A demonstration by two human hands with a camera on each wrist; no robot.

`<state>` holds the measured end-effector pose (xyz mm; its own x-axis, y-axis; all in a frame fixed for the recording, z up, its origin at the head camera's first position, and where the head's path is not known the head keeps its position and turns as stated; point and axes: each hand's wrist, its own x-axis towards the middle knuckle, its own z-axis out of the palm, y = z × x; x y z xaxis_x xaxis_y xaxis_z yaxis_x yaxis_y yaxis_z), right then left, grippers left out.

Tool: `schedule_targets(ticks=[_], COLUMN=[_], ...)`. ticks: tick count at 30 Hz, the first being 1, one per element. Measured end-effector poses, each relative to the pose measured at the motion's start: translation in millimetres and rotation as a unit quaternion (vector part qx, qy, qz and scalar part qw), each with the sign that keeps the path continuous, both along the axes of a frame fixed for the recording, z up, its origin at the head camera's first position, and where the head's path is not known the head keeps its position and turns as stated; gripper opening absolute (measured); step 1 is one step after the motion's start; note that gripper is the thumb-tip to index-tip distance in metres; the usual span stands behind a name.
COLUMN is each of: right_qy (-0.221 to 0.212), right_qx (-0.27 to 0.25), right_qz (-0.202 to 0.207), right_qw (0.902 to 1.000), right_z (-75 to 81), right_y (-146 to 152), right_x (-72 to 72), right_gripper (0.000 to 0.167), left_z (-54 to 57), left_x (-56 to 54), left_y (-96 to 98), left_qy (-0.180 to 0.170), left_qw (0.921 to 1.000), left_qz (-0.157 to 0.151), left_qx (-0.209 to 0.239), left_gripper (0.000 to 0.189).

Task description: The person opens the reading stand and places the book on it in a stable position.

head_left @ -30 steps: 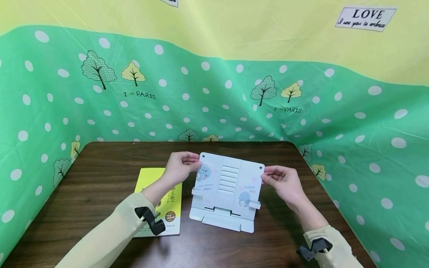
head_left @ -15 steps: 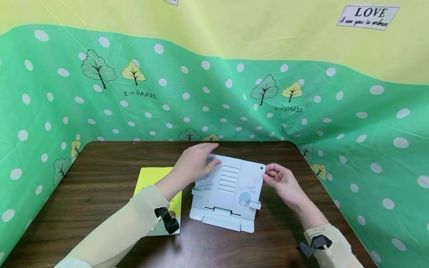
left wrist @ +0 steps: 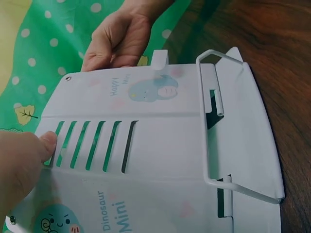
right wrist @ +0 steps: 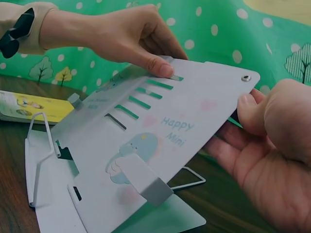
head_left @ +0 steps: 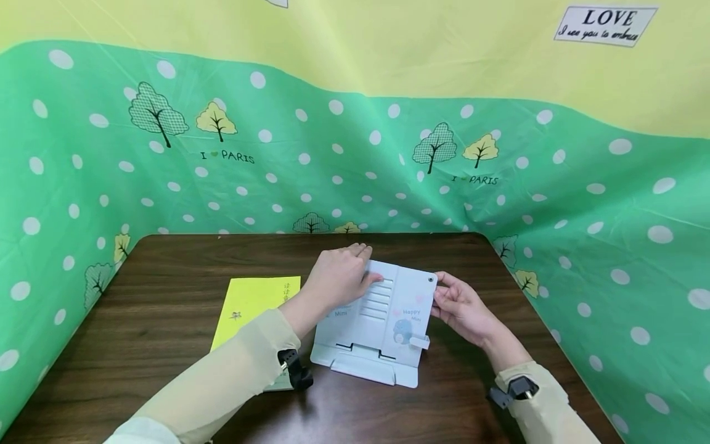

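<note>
Dark wood-grain table [head_left: 161,308] boxed in on three sides by creased fabric [head_left: 355,132], green with white dots [head_left: 335,107] below, yellow up top. It's got printed trees [head_left: 158,111], "PARIS" lettering [head_left: 238,158] and a "LOVE" label [head_left: 606,26] high on the right, lol. Soft glare [head_left: 344,413] across the near tabletop.

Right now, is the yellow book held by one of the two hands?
No, the yellow book lies on the table, while the left hand and right hand both hold the white stand.
</note>
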<state>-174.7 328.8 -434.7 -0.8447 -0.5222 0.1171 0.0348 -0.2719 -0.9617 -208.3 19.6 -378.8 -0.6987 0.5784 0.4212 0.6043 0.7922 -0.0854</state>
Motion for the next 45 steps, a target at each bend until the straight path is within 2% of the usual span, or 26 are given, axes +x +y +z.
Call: schedule_targets(ticks=[6, 11, 20, 29, 36, 45], right_qy=[-0.022, -0.018, -0.011, 0.019, 0.041, 0.072], right_qx=[-0.017, -0.011, -0.005, 0.0, -0.002, -0.021], right_qz=[0.018, 0.011, -0.014, -0.015, -0.012, 0.008], right_qw=[0.9995, 0.9997, 0.9998, 0.9997, 0.9991, 0.9972], right_z=[-2.9, -1.7, 2.9, 3.5, 3.1, 3.5], right_y=[0.9, 0.8, -5.0, -5.7, -3.6, -4.7], right_x=[-1.7, -1.5, 4.9, 11.2, 16.4, 24.0], right_gripper=[0.039, 0.037, 0.035, 0.035, 0.034, 0.036], left_z=[-3.1, -4.3, -6.2, -4.8, -3.0, -1.0], left_x=[0.6, 0.3, -0.6, 0.2, -0.5, -1.1], left_y=[-0.6, -1.1, -1.5, -2.7, -2.0, -0.8], left_qy=[0.012, 0.03, 0.039, 0.048, 0.043, 0.008], left_qw=[0.9999, 0.9996, 0.9992, 0.9985, 0.9979, 0.9978], left_qz=[0.007, 0.002, -0.001, -0.013, -0.03, -0.049], left_qx=[-0.003, 0.003, 0.006, 0.026, 0.037, 0.043], left_gripper=[0.061, 0.056, 0.056, 0.056, 0.056, 0.057])
